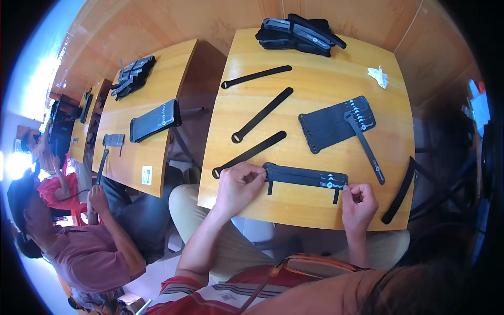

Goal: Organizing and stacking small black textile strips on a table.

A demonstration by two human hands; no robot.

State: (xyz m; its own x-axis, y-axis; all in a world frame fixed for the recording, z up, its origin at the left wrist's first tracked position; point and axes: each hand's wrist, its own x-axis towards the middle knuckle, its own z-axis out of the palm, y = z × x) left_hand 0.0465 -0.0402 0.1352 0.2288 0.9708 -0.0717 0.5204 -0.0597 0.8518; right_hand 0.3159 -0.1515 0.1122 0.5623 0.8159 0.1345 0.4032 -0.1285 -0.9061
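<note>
Near the front edge of the table, a small stack of black straps [302,175] lies crosswise in front of me, with pale print at its right end. My left hand [237,190] pinches its left end, where the loops are. At the right end my right hand [360,206] has thumb and fingers closed at the corner. Two short dark strap ends show below the stack. To the left lie three loose straps with end loops: a far one [257,76], a middle one [262,114] and a near one [250,153], close to my left hand.
A fanned strap pile [332,126] lies right of centre, one strap [366,149] across it. Another strap [399,194] overlaps the right edge. Farther back are a tied strap bundle [299,35] and crumpled white tissue [378,77]. Leftward, a person [86,247] works at another table [152,168].
</note>
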